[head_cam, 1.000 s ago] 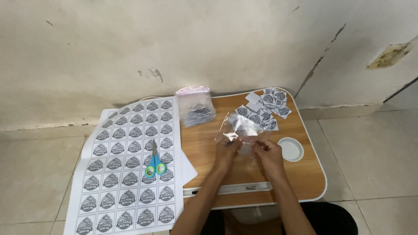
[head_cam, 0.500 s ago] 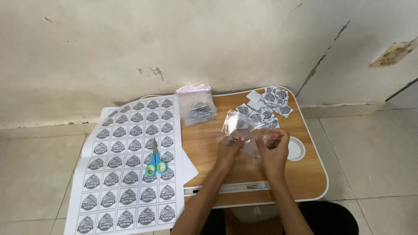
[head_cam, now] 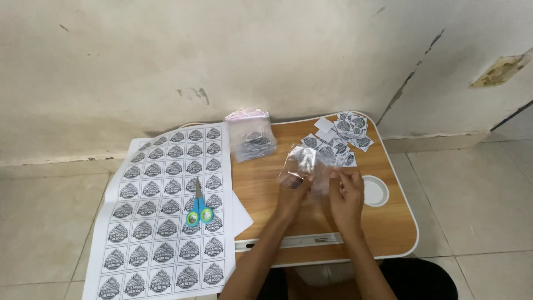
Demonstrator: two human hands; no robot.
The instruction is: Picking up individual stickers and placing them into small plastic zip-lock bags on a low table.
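The small clear plastic bag [head_cam: 306, 162] is held up just above the middle of the low wooden table [head_cam: 266, 189], between both hands. A cut label appears to sit inside it, though the film blurs the detail. The left hand [head_cam: 292, 193] pinches the bag's lower left edge with thumb and forefinger. The right hand [head_cam: 345, 191] pinches the film on the opposite side, fingers curled inward. Holding it from two sides keeps the thin film taut and the mouth manageable; whether the mouth is open cannot be told.

Loose cut labels [head_cam: 338, 136] lie in a heap at the far right corner of the table, near the right hand. A stack of filled clear bags [head_cam: 251, 136] rests at the far left corner, well apart from the loose heap. A round recess [head_cam: 375, 191] sits in the table just beside the right hand.

The uncut label sheet [head_cam: 166, 211] overhangs the table's left edge onto the floor, with blue-handled scissors [head_cam: 198, 208] lying on it.
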